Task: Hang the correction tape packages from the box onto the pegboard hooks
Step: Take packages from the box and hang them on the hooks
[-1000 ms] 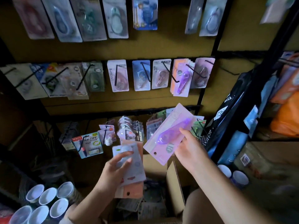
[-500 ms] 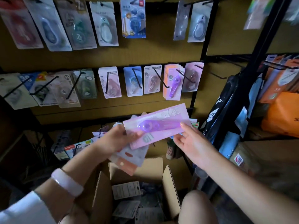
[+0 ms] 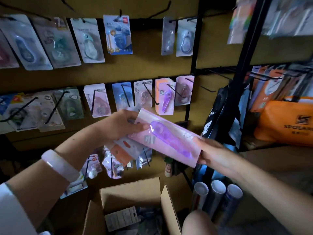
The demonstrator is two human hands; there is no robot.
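Observation:
A pink package with a purple correction tape (image 3: pixel 171 138) lies slanted between both hands at the centre of the view. My left hand (image 3: pixel 123 126) grips its upper left end together with a stack of other packages (image 3: pixel 125 150), orange and white, held underneath. My right hand (image 3: pixel 210 151) pinches the lower right end. Matching purple packages (image 3: pixel 165 99) hang on a hook of the yellow pegboard (image 3: pixel 145 68) just above. The open cardboard box (image 3: pixel 133 192) with more packages stands below.
Rows of correction tape packages hang on black hooks across the pegboard. A bare hook (image 3: pixel 207 89) sticks out at the right. A black shelf post (image 3: pixel 243 73), an orange bag (image 3: pixel 284 122) and several rolled tubes (image 3: pixel 218 192) stand to the right.
The pink package has swung from tilted up to slanting down to the right. My left hand has come up and taken hold of its left end. The view has shifted upward.

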